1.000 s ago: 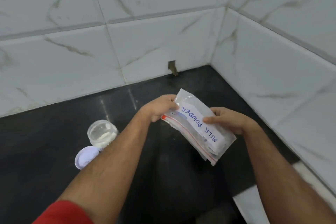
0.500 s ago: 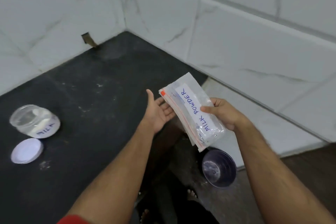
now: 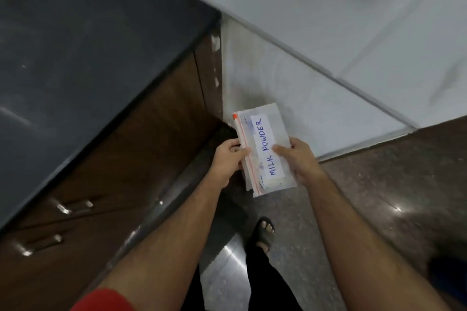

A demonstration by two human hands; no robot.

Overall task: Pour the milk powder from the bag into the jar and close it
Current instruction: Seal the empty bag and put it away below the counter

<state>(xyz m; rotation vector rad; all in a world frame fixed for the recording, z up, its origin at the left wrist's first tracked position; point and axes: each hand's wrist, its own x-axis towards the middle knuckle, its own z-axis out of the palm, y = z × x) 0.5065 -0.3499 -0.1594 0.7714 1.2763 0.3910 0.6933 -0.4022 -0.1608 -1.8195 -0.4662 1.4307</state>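
Note:
A clear zip bag (image 3: 262, 151) with a red seal strip and a white label reading MILK POWDER is held between both hands, off the counter and above the floor. My left hand (image 3: 227, 159) pinches its sealed left edge. My right hand (image 3: 298, 159) grips the right side, thumb on the label. The bag looks folded and holds a small amount of white powder at its lower end. The jar and its lid are out of view.
The black countertop (image 3: 88, 45) fills the upper left, with brown drawers and metal handles (image 3: 73, 207) below it. White tiled wall (image 3: 328, 33) runs to the right. My sandalled foot (image 3: 265, 232) stands on the polished stone floor (image 3: 379, 197).
The camera has swung right and down, so the jar, lid and purple bowl have left the view. My left hand, open half a second ago, now grips the bag's sealed edge again.

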